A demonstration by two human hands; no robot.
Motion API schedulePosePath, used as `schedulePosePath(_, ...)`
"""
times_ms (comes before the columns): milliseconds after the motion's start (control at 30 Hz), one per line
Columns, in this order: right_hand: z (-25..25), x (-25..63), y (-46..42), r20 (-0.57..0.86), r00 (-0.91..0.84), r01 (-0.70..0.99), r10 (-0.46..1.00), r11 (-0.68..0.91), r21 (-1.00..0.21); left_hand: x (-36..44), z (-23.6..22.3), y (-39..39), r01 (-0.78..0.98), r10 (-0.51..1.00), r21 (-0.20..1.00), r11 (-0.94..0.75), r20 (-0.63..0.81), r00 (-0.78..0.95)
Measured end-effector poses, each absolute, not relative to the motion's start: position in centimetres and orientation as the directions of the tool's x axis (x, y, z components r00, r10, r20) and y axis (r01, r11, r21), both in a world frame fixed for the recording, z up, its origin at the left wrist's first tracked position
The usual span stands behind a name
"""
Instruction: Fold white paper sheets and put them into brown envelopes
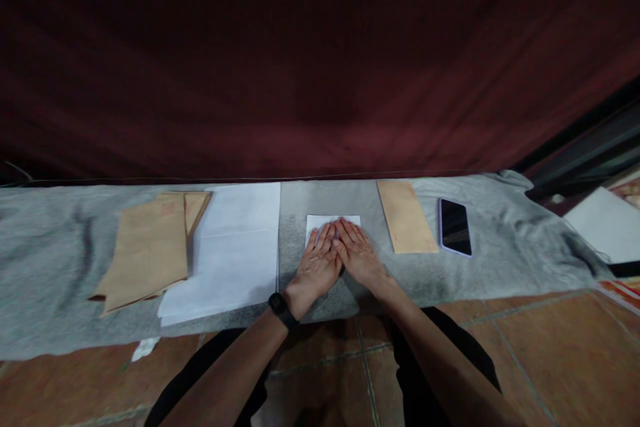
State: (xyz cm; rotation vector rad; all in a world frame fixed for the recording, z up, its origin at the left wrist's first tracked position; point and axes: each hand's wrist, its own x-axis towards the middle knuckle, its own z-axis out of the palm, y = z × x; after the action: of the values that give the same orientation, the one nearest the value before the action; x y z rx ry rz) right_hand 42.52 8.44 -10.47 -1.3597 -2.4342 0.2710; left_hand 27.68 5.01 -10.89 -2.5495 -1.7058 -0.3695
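Both hands lie flat, side by side, on a small folded sheet of white paper (314, 221) on the grey cloth. My left hand (320, 259), with a black watch on its wrist, covers the paper's left part, fingers stretched out. Over the right part rests my right hand (359, 255), fingers extended and the thumb side touching the left hand. Only the paper's far edge and corners show; the rest is hidden under the hands. To the right lies a brown envelope (407, 217). A stack of white paper sheets (235, 247) is to the left.
Several brown envelopes (150, 247) lie piled at the far left, partly beside the white sheets. A phone (455, 227) in a pale purple case sits right of the single envelope. A dark red curtain (320, 113) hangs behind the grey cloth (505, 233). A crumpled white scrap (145, 349) is on the tiled floor.
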Motion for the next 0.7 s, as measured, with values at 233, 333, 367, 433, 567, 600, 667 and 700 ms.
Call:
schedulePosePath(233, -11.3, 43.9, 8.7, 0.196, -0.423, 0.86, 0.885, 0.46, -0.221, 27.4, -10.9, 4.9, 0.931, 0.92, 0.103, -0.35, 0.224, 0.321)
schedulePosePath(333, -11.4, 44.6, 8.8, 0.19, -0.402, 0.876, 0.896, 0.437, -0.206, 27.0, -10.9, 4.8, 0.936, 0.925, 0.104, -0.336, 0.223, 0.307)
schedulePosePath(367, -11.5, 44.9, 8.8, 0.187, -0.397, 0.88, 0.899, 0.43, -0.2, 26.8, -10.9, 4.8, 0.939, 0.929, 0.105, -0.327, 0.219, 0.299)
schedulePosePath(433, -11.5, 45.4, 8.9, 0.185, -0.391, 0.886, 0.901, 0.423, -0.188, 26.5, -10.8, 4.8, 0.945, 0.935, 0.105, -0.31, 0.211, 0.283)
schedulePosePath(567, -11.6, 46.5, 9.0, 0.197, -0.395, 0.887, 0.897, 0.428, -0.172, 26.1, -10.6, 4.7, 0.954, 0.947, 0.102, -0.282, 0.188, 0.26)
schedulePosePath(600, -11.6, 46.6, 9.0, 0.2, -0.393, 0.888, 0.898, 0.427, -0.172, 26.0, -10.6, 4.7, 0.956, 0.95, 0.102, -0.276, 0.181, 0.255)
schedulePosePath(667, -11.5, 46.8, 9.0, 0.205, -0.384, 0.889, 0.9, 0.42, -0.18, 25.9, -10.6, 4.7, 0.958, 0.953, 0.101, -0.269, 0.173, 0.249)
schedulePosePath(700, -11.5, 46.8, 9.0, 0.209, -0.376, 0.891, 0.903, 0.414, -0.187, 25.9, -10.6, 4.7, 0.958, 0.953, 0.1, -0.269, 0.171, 0.25)
